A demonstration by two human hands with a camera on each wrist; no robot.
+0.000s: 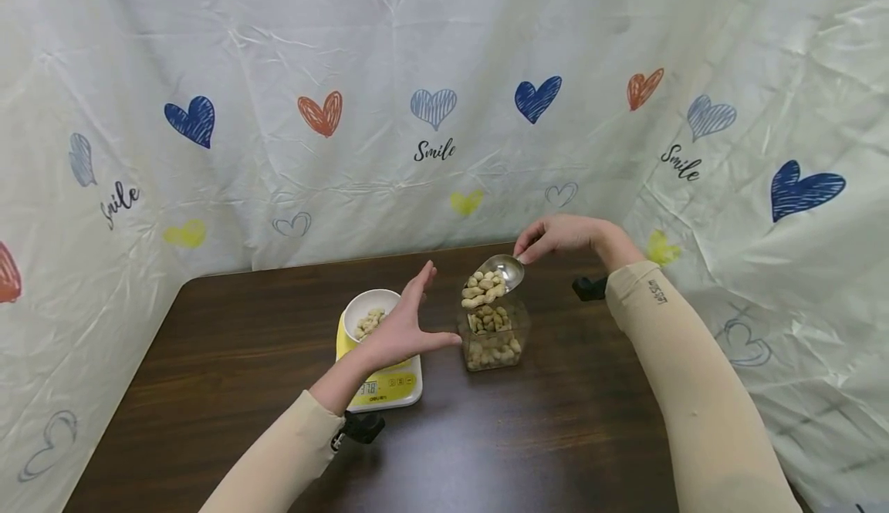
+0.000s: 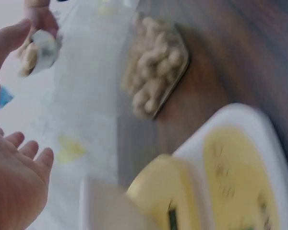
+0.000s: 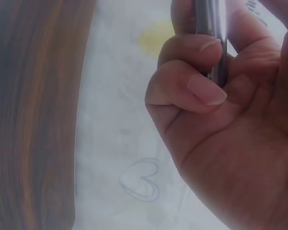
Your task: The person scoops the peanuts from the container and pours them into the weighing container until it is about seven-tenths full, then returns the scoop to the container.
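Observation:
My right hand (image 1: 561, 235) grips the handle of a metal scoop (image 1: 509, 268), its fingers curled round it in the right wrist view. Peanuts in their shells (image 1: 482, 288) fill the scoop, which hangs over a clear container (image 1: 501, 364) holding more peanuts. Between container and scale, my left hand (image 1: 403, 329) is held in the air with thumb and fingers spread, nothing in its grasp. Beneath and beyond it, a white bowl (image 1: 350, 314) with some peanuts sits on a yellow and white kitchen scale (image 1: 410, 391). Its display appears to read 378, partly hard to make out.
A dark wooden table (image 1: 229, 374) carries everything. Behind and beside it hangs a pale curtain (image 1: 368, 166) printed with hearts. Black wrist straps with cameras (image 1: 364, 426) sit on both forearms.

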